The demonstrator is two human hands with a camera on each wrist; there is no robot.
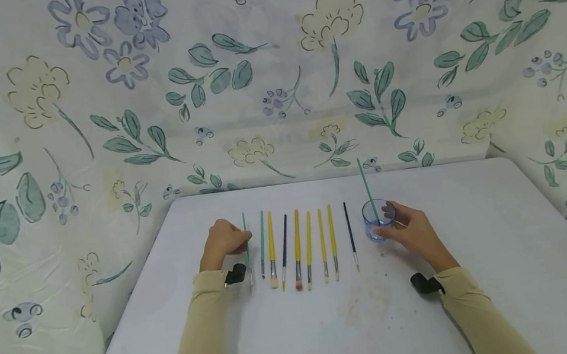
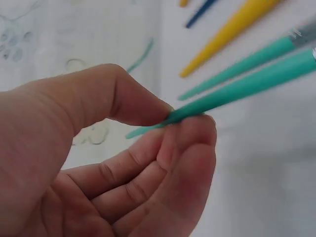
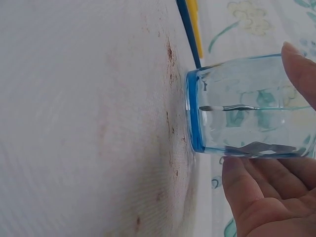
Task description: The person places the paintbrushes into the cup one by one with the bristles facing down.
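My left hand (image 1: 224,238) is at the left end of a row of paintbrushes. Between thumb and fingertips it pinches a green paintbrush (image 2: 247,90) near the handle's thin end, and the bristle end points toward me. On the right, my right hand (image 1: 415,228) grips a clear bluish drinking glass (image 1: 373,231), thumb on one side and fingers on the other. Inside the glass leans a second green paintbrush (image 1: 364,181), its bristle tip down near the blue base in the right wrist view.
Beside the left hand lies another green paintbrush (image 1: 262,241). Several yellow brushes (image 1: 297,241) and a dark blue brush (image 1: 284,239) follow, with a dark thin brush (image 1: 349,228) closest to the glass. Brownish smudges (image 1: 367,300) mark the white table (image 1: 294,343). Flowered cloth (image 1: 280,70) hangs behind.
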